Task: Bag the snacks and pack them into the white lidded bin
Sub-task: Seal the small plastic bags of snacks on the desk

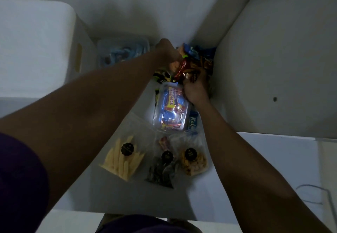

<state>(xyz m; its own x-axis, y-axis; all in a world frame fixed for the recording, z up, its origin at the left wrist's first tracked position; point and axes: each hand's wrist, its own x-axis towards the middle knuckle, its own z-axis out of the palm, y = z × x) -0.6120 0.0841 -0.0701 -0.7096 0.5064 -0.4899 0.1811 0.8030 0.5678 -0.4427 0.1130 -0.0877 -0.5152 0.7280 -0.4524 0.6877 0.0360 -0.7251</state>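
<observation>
Loose snacks (197,55) lie heaped in the shelf's back right corner. Left hand (167,52) and right hand (196,90) both curl their fingers into the heap and grip wrappers; the dim light hides which ones. One clear tub (171,108) of wafer bars sits just before the heap. Three labelled bags (164,170) line the front. One white bin (36,41) stands left, cut off by the frame. One further tub (122,52) beside it is blurred.

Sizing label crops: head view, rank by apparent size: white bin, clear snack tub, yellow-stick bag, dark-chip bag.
1. white bin
2. clear snack tub and yellow-stick bag: look alike, not ranked
3. dark-chip bag, smallest
</observation>
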